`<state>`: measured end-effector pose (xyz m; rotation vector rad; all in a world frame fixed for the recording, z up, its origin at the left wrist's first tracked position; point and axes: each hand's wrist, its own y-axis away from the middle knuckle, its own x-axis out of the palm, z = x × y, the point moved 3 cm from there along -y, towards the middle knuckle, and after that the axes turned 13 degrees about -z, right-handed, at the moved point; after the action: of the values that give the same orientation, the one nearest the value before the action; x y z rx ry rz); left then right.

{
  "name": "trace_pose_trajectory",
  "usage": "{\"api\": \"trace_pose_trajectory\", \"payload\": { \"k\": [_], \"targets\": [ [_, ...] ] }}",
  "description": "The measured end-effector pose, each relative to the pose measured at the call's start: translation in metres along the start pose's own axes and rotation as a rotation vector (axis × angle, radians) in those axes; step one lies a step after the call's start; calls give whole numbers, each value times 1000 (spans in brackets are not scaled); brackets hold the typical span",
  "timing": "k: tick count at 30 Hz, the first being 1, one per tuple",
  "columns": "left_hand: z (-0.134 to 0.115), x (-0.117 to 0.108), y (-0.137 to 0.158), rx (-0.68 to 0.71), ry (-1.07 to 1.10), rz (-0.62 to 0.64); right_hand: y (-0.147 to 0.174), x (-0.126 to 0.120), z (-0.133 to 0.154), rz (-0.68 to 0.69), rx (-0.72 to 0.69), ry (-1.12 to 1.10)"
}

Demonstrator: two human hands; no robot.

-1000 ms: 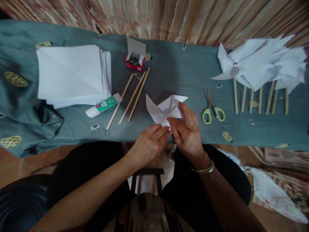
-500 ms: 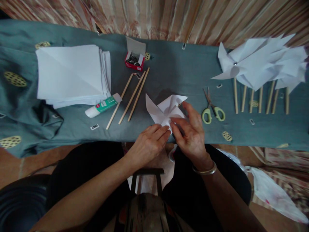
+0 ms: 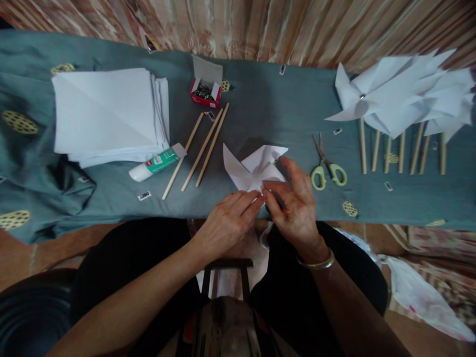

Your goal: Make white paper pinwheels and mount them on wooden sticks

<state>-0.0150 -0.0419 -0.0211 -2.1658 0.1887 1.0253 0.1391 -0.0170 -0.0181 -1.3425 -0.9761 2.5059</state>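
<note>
A white paper pinwheel [image 3: 256, 166] with curled blades lies at the table's front edge, no stick visible on it. My left hand [image 3: 234, 213] is closed on its lower edge, fingertips pressed to the paper. From the right, my right hand [image 3: 292, 208] pinches the same lower blade with thumb and finger, while another finger reaches up beside the right blade. The fingertips of both hands almost meet and hide the paper's lowest part. Green-handled scissors [image 3: 327, 171] lie to the right of my right hand.
Left of the pinwheel lie three wooden sticks [image 3: 204, 148], a glue tube [image 3: 158, 162] and a stack of white paper [image 3: 106, 111]. An opened red box [image 3: 205, 94] of small metal pins stands behind. Finished pinwheels [image 3: 394, 94] on sticks lie at the right.
My fingertips have shifted slightly at the pinwheel's lower blade, and less of that blade shows. The view has moved very slightly; the other things stay put.
</note>
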Motion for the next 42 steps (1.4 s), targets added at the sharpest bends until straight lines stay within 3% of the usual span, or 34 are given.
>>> {"api": "trace_pose_trajectory", "payload": {
  "k": [42],
  "targets": [
    [1, 0, 1, -10, -5, -17, 0, 5, 1, -13, 3, -9]
  ]
}}
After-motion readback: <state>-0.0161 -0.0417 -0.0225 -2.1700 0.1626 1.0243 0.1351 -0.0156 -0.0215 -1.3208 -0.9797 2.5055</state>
